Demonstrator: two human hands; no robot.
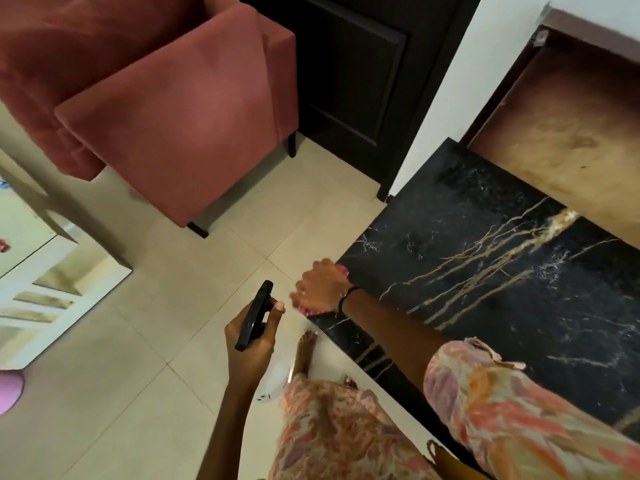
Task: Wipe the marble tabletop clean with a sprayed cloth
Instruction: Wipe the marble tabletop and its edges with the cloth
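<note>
The black marble tabletop (502,271) with gold and white veins fills the right side. My right hand (320,287) rests at its near left corner, closed over a pink cloth (308,310) that shows only at the hand's edges. My left hand (249,348) hangs over the floor just left of that corner and grips a spray bottle by its black trigger head (254,315). The bottle's white body (273,379) hangs below the hand, partly hidden by it.
A red armchair (180,116) stands on the tiled floor beyond the table's left end. A dark door (349,74) is behind it. A brown wooden panel (571,133) borders the marble's far side. My bare foot (306,351) is beside the table edge.
</note>
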